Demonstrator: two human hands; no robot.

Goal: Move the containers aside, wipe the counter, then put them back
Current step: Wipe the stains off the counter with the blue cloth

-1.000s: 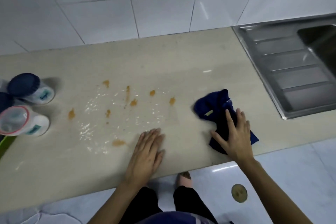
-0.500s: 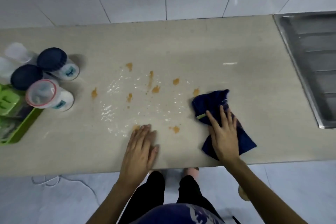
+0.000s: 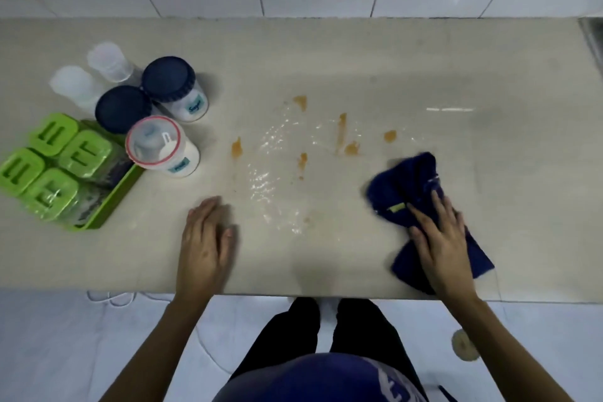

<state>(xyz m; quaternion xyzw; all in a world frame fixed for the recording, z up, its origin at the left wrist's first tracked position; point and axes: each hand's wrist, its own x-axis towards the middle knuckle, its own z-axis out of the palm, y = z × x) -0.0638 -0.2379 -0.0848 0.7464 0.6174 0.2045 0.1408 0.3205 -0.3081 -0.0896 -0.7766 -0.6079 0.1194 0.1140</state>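
A dark blue cloth (image 3: 408,188) lies crumpled on the beige counter (image 3: 326,62), right of centre, with my right hand (image 3: 439,235) pressed flat on its near part. My left hand (image 3: 207,243) rests palm down on the bare counter near the front edge. Between the hands the counter is wet and dotted with orange-brown stains (image 3: 342,134). At the left stand the containers: two jars with dark blue lids (image 3: 168,78) (image 3: 122,108), a red-rimmed clear-lidded jar (image 3: 153,140), and two frosted clear ones (image 3: 106,59) (image 3: 73,83).
A green tray (image 3: 117,196) with several green-lidded boxes sits at the far left. A steel sink edge (image 3: 592,33) shows at the far right. White wall tiles rise behind the counter. Below are the floor, a cable and my legs.
The view has swung left, bringing the containers and green tray further in. My left hand has slid left, off the wet patch. My right hand stays pressed on the cloth.
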